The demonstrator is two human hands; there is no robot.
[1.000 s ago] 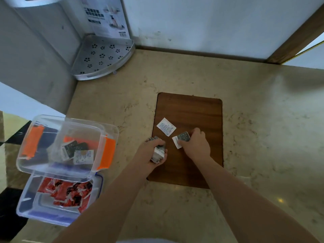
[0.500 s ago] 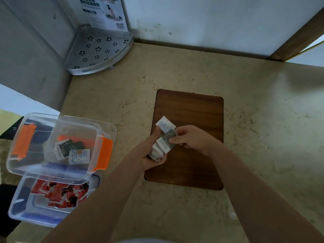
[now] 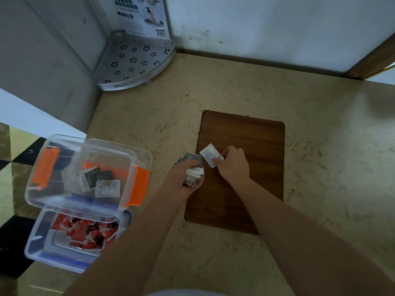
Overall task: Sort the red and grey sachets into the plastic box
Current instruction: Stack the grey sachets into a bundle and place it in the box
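Note:
My left hand (image 3: 185,180) grips a stack of grey sachets (image 3: 193,167) at the left edge of the brown wooden board (image 3: 252,146). My right hand (image 3: 233,165) pinches a white-backed sachet (image 3: 210,154) lying on the board, right beside the stack. To the left stands a clear plastic box with orange clips (image 3: 139,182); a few grey sachets (image 3: 98,181) lie inside it. Partly under it sits a second clear box with a blue rim (image 3: 42,255) that contains several red sachets (image 3: 85,231).
A beige stone counter (image 3: 320,124) carries everything. A perforated metal corner shelf (image 3: 132,63) with a printed card stands in the back left corner against the walls. The counter's left edge drops to a tiled floor (image 3: 12,167) beside the boxes.
My right hand picked a grey sachet off the board, added it to the stack in my left hand, then moved onto the last white-backed sachet. The view shifted slightly.

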